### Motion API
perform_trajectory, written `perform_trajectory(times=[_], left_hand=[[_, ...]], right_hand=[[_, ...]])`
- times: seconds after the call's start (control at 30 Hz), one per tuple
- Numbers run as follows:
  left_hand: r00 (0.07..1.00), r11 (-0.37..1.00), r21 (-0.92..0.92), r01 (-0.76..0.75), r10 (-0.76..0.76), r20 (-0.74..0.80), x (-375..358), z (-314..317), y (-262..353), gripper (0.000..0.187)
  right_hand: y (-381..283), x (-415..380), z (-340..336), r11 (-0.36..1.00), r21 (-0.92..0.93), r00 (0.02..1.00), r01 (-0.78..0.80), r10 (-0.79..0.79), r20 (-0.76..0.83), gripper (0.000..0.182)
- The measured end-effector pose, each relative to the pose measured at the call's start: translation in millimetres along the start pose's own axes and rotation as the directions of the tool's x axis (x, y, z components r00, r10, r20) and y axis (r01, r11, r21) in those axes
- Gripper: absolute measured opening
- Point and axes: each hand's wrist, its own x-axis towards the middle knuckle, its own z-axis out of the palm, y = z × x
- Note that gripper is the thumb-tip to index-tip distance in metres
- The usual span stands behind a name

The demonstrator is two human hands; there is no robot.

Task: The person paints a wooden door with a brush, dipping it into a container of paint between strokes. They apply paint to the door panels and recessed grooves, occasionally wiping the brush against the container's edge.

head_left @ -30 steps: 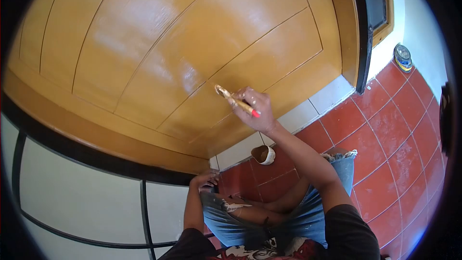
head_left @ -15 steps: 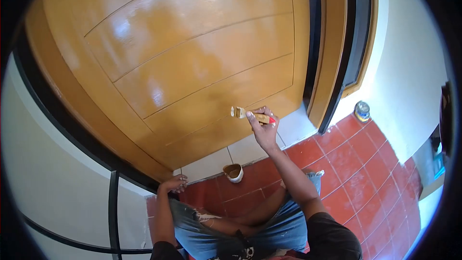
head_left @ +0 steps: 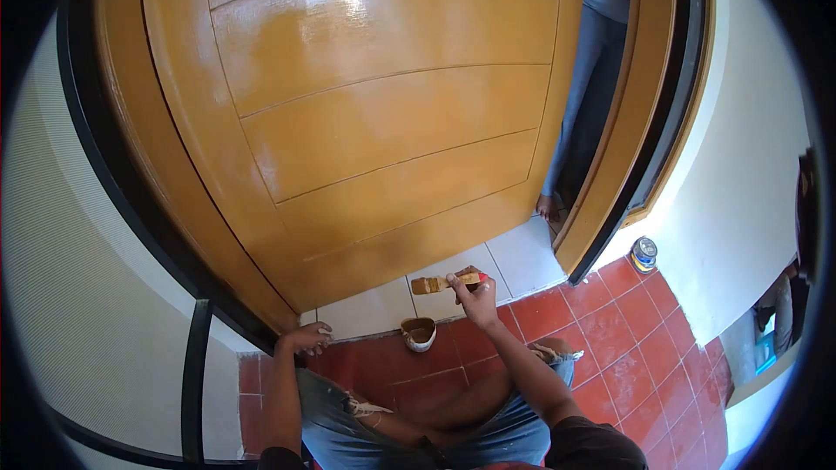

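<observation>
My right hand [head_left: 475,295] is closed around the handle of a paintbrush [head_left: 428,285], whose bristles point left above the white tile sill. Below and left of the brush, a white cup [head_left: 420,344] with brown liquid inside stands on the red tiles. My left hand [head_left: 310,338] rests near the foot of the door frame at the left, its fingers apart and holding nothing. In front of me stands a glossy yellow-brown wooden door [head_left: 392,122] with curved grooves.
Another person's leg [head_left: 578,96] and bare foot [head_left: 546,207] show in the door gap. A jar [head_left: 643,254] stands by the white wall at the right. Black metal bars [head_left: 197,383] run along the lower left.
My right hand and the brush have moved down, away from the door and nearer the cup. The door gap looks wider, and a person now shows in it. The view has shifted.
</observation>
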Motion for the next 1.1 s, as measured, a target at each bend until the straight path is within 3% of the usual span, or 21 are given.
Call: perform_trajectory(times=[0.13, 0.6, 1.1], left_hand=[[0.999, 0.999, 0.013, 0.037, -0.037, 0.025, 8.3, -0.7, -7.6, 0.049], [0.999, 0.985, -0.173, -0.015, 0.022, 0.041, -5.0, -0.3, -2.0, 0.046], [0.999, 0.978, -0.204, -0.032, 0.037, 0.02, -0.7, -1.1, -11.3, 0.048]], right_hand=[[2.8, 5.3, -1.6, 0.995, 0.1, 0.999, -0.012, 0.015, -0.033, 0.027], [7.6, 10.0, -12.2, 0.991, 0.136, 0.994, 0.015, 0.0, -0.109, 0.027], [7.1, 13.7, -22.2, 0.987, 0.156, 0.991, 0.022, -0.001, -0.136, 0.028]])
